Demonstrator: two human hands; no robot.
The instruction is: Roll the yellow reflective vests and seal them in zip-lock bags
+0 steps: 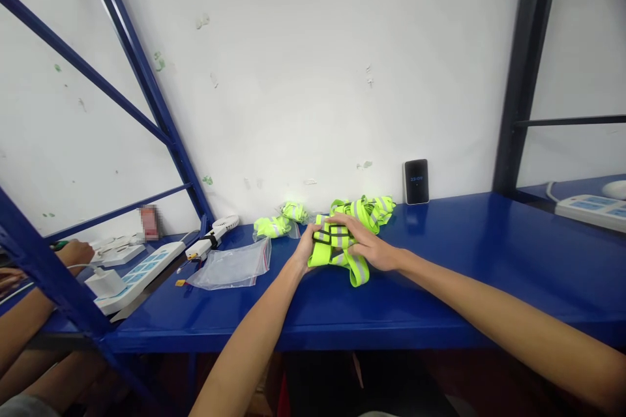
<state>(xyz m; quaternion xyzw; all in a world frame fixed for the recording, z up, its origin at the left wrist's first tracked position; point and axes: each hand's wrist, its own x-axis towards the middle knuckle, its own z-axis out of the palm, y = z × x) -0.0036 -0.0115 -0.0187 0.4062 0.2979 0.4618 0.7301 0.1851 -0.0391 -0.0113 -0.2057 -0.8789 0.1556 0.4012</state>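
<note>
Neon-yellow, grey-striped fabric strap bundle (pixel 339 240) held

Head view, right of the flat clear plastic bag (pixel 232 266): I see it between the bare left hand (pixel 305 247), gripping its left edge, and bare right hand (pixel 374 247), cupped over its right side.

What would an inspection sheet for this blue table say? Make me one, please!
Surface: blue table before a white wall.
Things handled: yellow strap bundle with silver stripes; more yellow bundles behind.
Clutter: clear bag, white fan, upright black device.
Hands: left hand holds the bundle's left side; right hand lies across its right.
Cables: white cable by the power strip at right.
Surroundings: blue post; another person's hand at far left.
</note>
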